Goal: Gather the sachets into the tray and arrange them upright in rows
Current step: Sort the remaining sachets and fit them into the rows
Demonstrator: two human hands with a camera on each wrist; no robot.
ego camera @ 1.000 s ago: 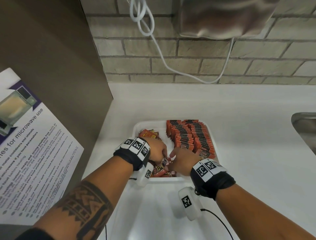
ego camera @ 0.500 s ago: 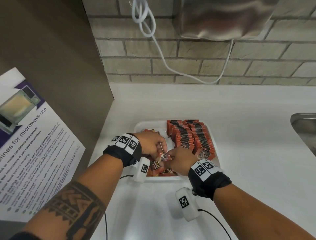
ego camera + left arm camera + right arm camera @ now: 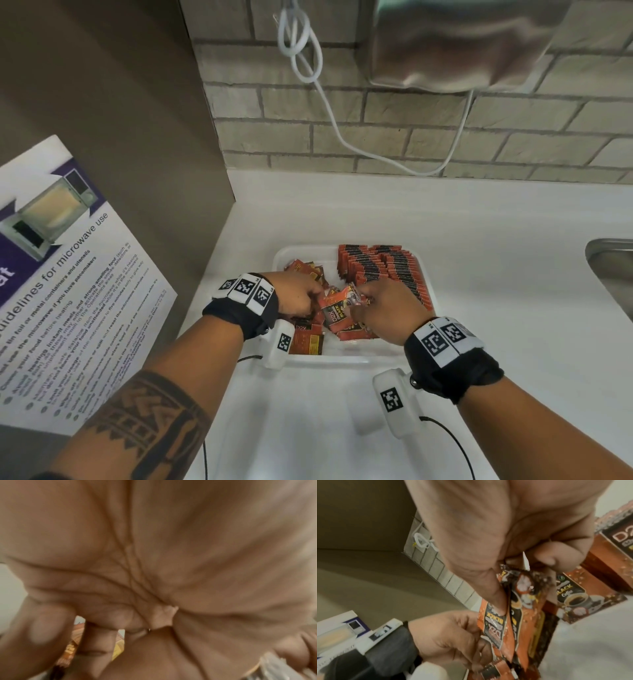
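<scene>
Head view: white tray (image 3: 346, 358) sits on the white bench (image 3: 496, 274), near its back left corner beside the brown side panel (image 3: 120, 120). Two upright rows of sachets (image 3: 383, 270) fill the tray's right side; loose sachets (image 3: 306, 337) lie flat and jumbled in its left half. Both hands are over the loose pile. Left hand (image 3: 296, 296) has its grip curled into the pile. Right hand (image 3: 387, 308) pinches a small bunch of sachets (image 3: 337, 303), tilted, between the two hands. Sink edge (image 3: 609, 260) at the bench's right side. Microwave poster (image 3: 61, 274) on the left, white cable (image 3: 329, 113) hanging on the brick wall.

Left wrist view: mostly blurred palm. Fingers (image 3: 96, 639) curled, bits of orange sachet (image 3: 72, 646) showing between them; grip looks clamped on it.

Right wrist view: thumb and fingers (image 3: 489, 591) clamped on the sachet bunch (image 3: 513, 615); left hand (image 3: 453, 639) pinches its lower edge. More sachets (image 3: 583, 597) lie flat behind.
</scene>
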